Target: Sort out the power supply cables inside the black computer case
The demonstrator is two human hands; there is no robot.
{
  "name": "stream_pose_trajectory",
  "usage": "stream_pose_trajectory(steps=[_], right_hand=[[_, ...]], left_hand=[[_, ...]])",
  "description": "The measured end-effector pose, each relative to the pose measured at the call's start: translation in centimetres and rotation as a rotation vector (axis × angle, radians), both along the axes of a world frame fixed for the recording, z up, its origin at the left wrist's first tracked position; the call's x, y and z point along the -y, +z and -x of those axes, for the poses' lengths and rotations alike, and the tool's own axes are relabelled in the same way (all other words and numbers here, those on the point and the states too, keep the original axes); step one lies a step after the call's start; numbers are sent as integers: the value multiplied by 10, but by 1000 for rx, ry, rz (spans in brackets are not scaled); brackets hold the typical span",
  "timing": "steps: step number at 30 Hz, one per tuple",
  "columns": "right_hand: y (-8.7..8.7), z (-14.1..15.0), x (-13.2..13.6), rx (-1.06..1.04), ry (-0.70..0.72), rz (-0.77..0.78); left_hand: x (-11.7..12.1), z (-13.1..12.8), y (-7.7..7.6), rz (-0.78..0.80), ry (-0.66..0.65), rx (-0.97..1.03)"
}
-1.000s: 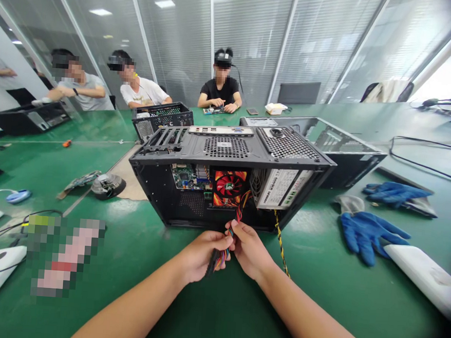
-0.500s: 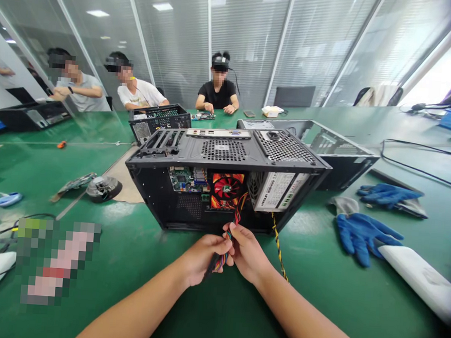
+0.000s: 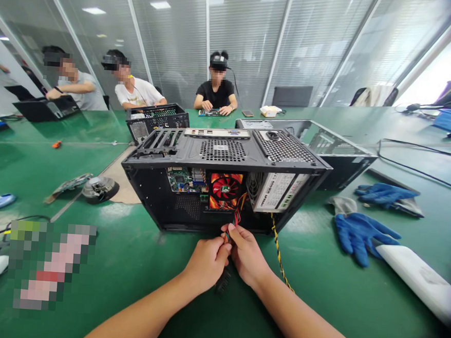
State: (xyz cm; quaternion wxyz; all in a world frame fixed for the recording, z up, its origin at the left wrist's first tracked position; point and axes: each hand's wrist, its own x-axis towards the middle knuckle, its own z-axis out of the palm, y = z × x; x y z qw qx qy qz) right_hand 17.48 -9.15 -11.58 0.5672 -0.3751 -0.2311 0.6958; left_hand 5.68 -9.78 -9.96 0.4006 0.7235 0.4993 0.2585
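Observation:
A black computer case (image 3: pixel 226 161) lies open towards me on the green table. Inside it show a motherboard (image 3: pixel 186 179), a red cooling fan (image 3: pixel 226 188) and a white-labelled power supply (image 3: pixel 280 192). A bundle of coloured power cables (image 3: pixel 239 211) comes down out of the case in front of the fan. My left hand (image 3: pixel 208 260) and my right hand (image 3: pixel 247 250) meet on this bundle, both closed round it. The black connector (image 3: pixel 223 281) at its end hangs below my left hand. A yellow-and-black cable (image 3: pixel 276 239) trails from the power supply beside my right forearm.
Blue gloves (image 3: pixel 363 233) and a white power strip (image 3: pixel 414 280) lie at the right. Left of the case sits a round CPU cooler (image 3: pixel 99 188). Behind stand another case (image 3: pixel 157 120) and an open case (image 3: pixel 338 159). Several people sit across the table.
My left hand has shifted up along the cable bundle, turning its back towards me. The black connector now dangles lower. At far left, a person has pulled a black case closer to the middle.

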Motion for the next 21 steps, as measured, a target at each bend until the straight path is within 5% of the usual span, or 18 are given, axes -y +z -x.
stream_pose_trajectory(steps=[6, 15, 21], right_hand=[[-1, 1, 2, 4, 13, -10], [-4, 1, 1, 17, -78, 1], [-4, 2, 0, 17, -70, 3]], left_hand=[[-1, 0, 0, 165, -23, 126], [1, 3, -5, -268, 3, -195], [0, 2, 0, -224, 11, -194]])
